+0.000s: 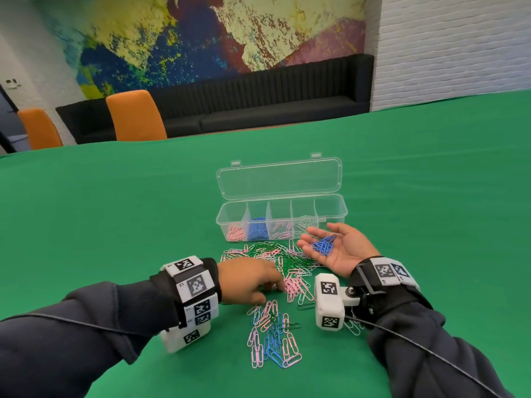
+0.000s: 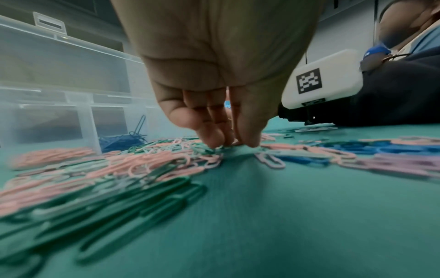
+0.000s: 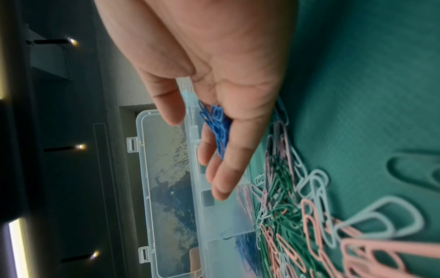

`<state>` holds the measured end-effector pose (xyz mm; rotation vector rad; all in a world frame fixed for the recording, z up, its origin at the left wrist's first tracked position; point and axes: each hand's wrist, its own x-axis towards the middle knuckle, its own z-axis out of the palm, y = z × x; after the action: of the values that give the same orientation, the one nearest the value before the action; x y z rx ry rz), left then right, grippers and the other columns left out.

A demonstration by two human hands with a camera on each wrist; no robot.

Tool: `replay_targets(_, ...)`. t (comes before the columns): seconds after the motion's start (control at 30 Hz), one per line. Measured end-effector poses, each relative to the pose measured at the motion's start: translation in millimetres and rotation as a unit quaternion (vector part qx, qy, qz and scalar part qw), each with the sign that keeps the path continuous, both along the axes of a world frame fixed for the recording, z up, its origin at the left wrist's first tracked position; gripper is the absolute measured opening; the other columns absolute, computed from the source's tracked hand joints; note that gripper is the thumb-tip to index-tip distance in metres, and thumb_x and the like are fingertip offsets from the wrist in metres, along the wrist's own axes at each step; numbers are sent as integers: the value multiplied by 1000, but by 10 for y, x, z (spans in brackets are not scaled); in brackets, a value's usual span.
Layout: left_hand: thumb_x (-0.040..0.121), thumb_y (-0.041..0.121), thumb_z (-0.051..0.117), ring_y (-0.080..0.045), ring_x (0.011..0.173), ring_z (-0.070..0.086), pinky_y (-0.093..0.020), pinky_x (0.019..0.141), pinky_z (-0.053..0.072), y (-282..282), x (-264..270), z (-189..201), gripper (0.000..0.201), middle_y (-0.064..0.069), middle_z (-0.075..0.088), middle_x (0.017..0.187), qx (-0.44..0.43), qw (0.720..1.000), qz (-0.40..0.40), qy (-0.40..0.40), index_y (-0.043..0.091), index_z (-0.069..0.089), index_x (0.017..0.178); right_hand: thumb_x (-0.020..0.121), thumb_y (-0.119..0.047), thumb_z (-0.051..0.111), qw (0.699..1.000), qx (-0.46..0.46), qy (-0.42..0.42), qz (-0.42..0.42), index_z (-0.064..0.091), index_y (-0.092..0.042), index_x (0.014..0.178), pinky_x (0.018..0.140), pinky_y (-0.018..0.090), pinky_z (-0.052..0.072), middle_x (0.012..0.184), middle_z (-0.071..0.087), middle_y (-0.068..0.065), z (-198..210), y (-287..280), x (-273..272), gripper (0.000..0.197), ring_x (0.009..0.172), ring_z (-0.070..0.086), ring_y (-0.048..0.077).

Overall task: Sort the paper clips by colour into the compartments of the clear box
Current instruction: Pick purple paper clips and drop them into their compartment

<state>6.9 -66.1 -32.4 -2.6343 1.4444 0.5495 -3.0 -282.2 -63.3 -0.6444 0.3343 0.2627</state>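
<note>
Paper clips [image 1: 275, 262] sprawl before clear box [image 1: 330, 214]; right hand [image 1: 333, 248] cups blue clips [image 1: 323, 245] palm-up; left hand [image 1: 247, 280] fingertips press the pile.

1. A counter [image 1: 402, 168] draped in green cloth carries everything.
2. The clear box [image 1: 283, 225] sits on it with its lid open behind.
3. A loose heap of green, pink and white paper clips [image 1: 273, 254] lies just before the box.
4. A smaller scatter of pink and blue clips [image 1: 273, 337] lies nearer the person.
</note>
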Motion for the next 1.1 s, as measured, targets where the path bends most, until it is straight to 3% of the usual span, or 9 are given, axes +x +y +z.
replay_targets(0.07,87,17,61,-13,91,52,-24,80,39,10,36,16,35,-1,57,108,-11,1000,11,-27,20,58,122,98,-22,35,1000,0,-1,-1,58,9,97,55,37,57,91,63,26,-1,-9,1,39,64,69,35)
replay_targets(0.2,85,13,63,-3,71,43,-17,68,35,122,45,74,19,-3,58,99,-63,997,-32,35,13,65,104,98,-23,35,1000,1,-2,-2,58,8,97,56,37,58,94,62,26,-9,-13,13,38,65,69,35)
replay_targets(0.3,84,14,66,-7,72,44,-21,69,36,185,-22,47,18,-5,57,100,3,994,-70,80,12,66,102,98,-23,35,1000,-3,-3,-3,58,8,97,56,37,58,94,62,26,-6,-6,13,38,65,70,34)
replay_targets(0.57,86,17,63,-8,79,45,-22,70,34,119,98,-31,7,-2,56,93,-27,999,-5,18,10,63,88,98,-23,35,1000,1,-4,-5,58,8,99,55,36,58,97,61,26,1,-17,-10,39,65,70,34)
replay_targets(0.73,89,18,59,-6,79,44,-17,74,35,113,194,10,5,9,49,87,-84,993,49,-64,14,61,89,98,-23,35,1000,1,-4,-7,57,8,100,54,35,59,95,61,26,-4,-23,-5,38,64,70,34)
replay_targets(0.83,86,21,63,-5,86,43,-19,79,35,170,191,12,7,8,46,93,-105,992,18,-68,17,67,90,98,-22,34,1000,1,-8,-8,57,8,97,53,35,57,93,61,25,3,-20,6,38,62,69,34)
replay_targets(0.93,82,24,69,-10,90,45,-26,81,39,175,97,-22,14,5,48,95,-63,997,-27,-20,17,69,94,98,-22,34,1000,2,-11,-10,57,8,94,54,35,57,91,61,25,9,-19,2,38,62,69,34)
replay_targets(1.1,83,23,67,-19,95,50,-31,81,41,91,51,-75,17,-6,53,102,-29,999,-29,-35,10,66,94,98,-22,34,1000,-2,-12,-11,58,8,95,55,35,57,89,63,25,6,-23,-3,38,63,69,34)
